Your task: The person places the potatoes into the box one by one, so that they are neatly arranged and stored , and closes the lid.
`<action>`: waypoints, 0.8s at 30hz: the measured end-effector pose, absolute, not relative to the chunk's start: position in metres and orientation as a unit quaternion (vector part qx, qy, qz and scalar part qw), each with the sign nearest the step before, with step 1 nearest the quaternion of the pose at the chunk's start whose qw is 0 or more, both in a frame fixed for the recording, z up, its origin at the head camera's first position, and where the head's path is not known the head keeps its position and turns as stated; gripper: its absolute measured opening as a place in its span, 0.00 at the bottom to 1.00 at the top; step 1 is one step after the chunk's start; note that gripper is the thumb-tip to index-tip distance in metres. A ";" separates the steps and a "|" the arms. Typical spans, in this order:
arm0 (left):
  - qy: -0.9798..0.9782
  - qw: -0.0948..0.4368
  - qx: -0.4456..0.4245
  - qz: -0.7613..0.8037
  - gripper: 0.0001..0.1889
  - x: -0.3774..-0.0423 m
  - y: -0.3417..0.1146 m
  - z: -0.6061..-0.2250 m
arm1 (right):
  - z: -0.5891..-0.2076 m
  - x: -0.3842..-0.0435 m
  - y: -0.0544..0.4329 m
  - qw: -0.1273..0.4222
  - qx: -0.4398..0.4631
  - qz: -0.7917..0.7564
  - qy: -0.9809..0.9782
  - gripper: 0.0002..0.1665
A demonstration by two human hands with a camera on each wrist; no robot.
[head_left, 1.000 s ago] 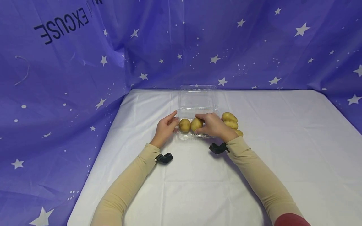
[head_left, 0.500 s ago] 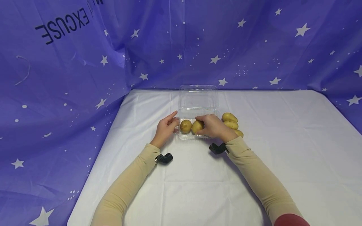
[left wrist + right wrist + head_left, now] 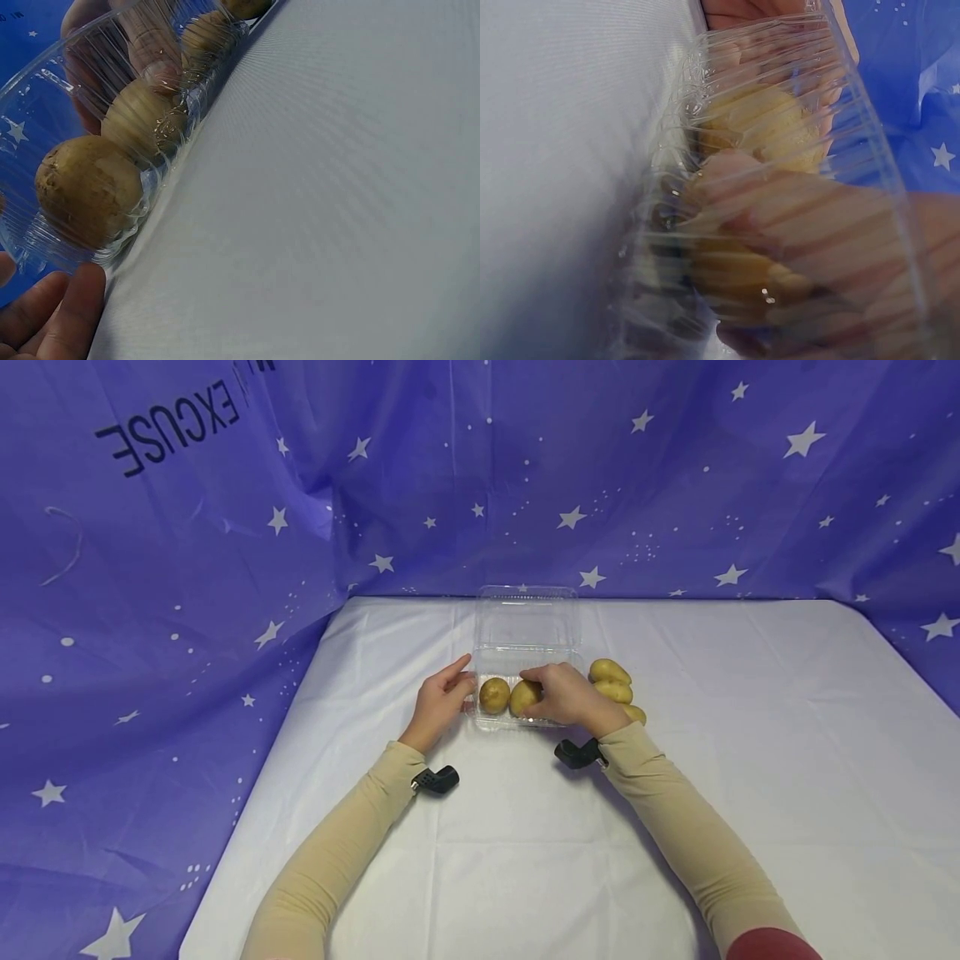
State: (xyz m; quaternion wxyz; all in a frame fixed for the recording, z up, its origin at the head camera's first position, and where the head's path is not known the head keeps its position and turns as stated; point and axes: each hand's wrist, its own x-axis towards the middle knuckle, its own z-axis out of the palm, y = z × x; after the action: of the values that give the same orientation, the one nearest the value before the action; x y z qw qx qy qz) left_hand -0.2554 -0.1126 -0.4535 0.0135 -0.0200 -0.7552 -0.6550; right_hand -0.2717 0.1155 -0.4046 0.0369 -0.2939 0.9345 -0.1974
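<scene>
A clear plastic clamshell box [image 3: 528, 618] lies with its lid swung back at the middle of the white table. Two potatoes sit side by side in its base: a left potato [image 3: 494, 696] and a second potato [image 3: 525, 697]. My right hand [image 3: 566, 695] pinches the second one between thumb and fingers from the right. Under that hand, the right wrist view shows another potato [image 3: 731, 277] through the ribbed plastic. At the box's left end, my left hand [image 3: 438, 703] has its fingers extended, with fingertips [image 3: 86, 285] right at the wall's lower corner.
Three more potatoes [image 3: 612, 692] lie in a row just right of the box, partly behind the right hand. White cloth [image 3: 495, 860] covers the table. A purple star-patterned curtain [image 3: 450, 468] rises behind the table and along its left side.
The two visible potatoes in the box have shifted slightly right and toward me, and the left one has turned a little. Both hands keep nearly the same places.
</scene>
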 end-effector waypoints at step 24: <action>-0.754 0.009 -0.013 -0.656 0.27 -0.253 -0.113 -0.449 | -0.402 -0.270 0.119 0.030 -0.288 -0.249 0.924 0.40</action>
State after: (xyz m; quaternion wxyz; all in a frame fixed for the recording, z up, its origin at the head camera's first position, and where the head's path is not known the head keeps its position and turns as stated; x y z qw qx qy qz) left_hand -0.2529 -0.1125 -0.4488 0.0086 -0.0128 -0.7542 -0.6565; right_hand -0.2699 0.1186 -0.4018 0.0298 -0.2884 0.9240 -0.2494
